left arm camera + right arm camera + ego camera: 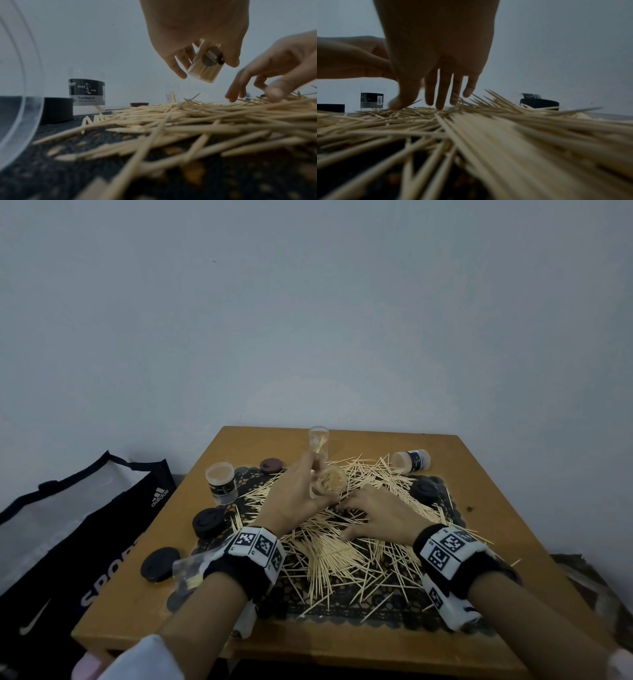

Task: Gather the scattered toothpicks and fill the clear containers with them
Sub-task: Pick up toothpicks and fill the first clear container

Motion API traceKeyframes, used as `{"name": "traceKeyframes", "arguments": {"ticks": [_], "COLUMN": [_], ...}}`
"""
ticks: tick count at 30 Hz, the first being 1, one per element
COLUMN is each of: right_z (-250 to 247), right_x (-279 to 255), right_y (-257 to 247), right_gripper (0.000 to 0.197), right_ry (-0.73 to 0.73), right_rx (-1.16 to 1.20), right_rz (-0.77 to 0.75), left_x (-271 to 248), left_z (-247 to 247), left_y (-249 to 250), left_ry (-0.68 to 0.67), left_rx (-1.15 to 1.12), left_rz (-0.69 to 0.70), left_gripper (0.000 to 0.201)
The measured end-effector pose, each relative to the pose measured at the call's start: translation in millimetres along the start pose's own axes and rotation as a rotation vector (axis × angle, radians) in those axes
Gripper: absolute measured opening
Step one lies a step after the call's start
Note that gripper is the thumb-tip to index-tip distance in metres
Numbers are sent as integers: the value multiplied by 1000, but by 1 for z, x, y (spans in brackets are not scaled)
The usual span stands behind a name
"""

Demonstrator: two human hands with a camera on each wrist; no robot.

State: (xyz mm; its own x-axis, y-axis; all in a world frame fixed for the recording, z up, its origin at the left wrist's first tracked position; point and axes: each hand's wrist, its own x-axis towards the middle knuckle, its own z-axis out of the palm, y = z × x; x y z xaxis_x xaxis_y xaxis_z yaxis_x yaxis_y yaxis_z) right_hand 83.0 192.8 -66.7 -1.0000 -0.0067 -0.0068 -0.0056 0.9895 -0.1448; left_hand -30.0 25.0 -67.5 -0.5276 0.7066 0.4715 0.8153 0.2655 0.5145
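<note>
A person's left hand (294, 494) grasps a clear container (205, 63) packed with toothpicks, tilting it above the pile, apparently so its mouth faces the right hand (378, 517) and can take more. That right hand is released, fingers (441, 93) extended and spread, tips resting on the loose toothpicks (346, 546), seemingly to rake a fresh bunch together. The toothpicks lie strewn in a thick heap across a dark lace mat (445, 616) on the wooden surface (513, 525). Other containers wait around the heap: a labelled jar (222, 482) upright at the left, a tall clear tube (319, 443) at the back holding a few sticks, and a filled one (412, 461) lying on its side at the right. Black lids (209, 522) sit off to the sides, kept clear of the work, likely for capping later. A sports bag (68, 525) sits beside the surface. Most of the heap is ungathered, so the job looks far from finished.
</note>
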Motion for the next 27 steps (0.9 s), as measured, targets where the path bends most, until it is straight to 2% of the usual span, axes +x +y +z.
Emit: {"name": "traceKeyframes", "arguments": {"ticks": [2, 4, 6, 10, 14, 19, 25, 27], "right_z": [3, 5, 5, 0, -1, -2, -6, -5], "right_x": [0, 0, 0, 0, 0, -1, -5, -4], "right_y": [0, 1, 0, -2, -4, -2, -1, -1], "right_gripper": [83, 85, 73, 33, 15, 21, 23, 22], "right_ry": [-70, -98, -89, 20, 79, 156, 303, 365], "right_rx": [-37, -45, -52, -35, -80, -60, 42, 44], "right_rz": [6, 25, 9, -63, -41, -21, -13, -22], "left_x": [0, 1, 1, 1, 1, 1, 0, 0], "left_z": [0, -2, -2, 0, 1, 0, -1, -1], "left_y": [1, 1, 2, -1, -6, -8, -10, -9], "left_ry": [16, 38, 55, 54, 60, 98, 83, 88], "left_rx": [37, 69, 109, 215, 243, 196, 230, 224], "left_rz": [62, 81, 78, 73, -22, -138, -216, -236], "left_gripper": [60, 55, 54, 58, 62, 47, 62, 60]}}
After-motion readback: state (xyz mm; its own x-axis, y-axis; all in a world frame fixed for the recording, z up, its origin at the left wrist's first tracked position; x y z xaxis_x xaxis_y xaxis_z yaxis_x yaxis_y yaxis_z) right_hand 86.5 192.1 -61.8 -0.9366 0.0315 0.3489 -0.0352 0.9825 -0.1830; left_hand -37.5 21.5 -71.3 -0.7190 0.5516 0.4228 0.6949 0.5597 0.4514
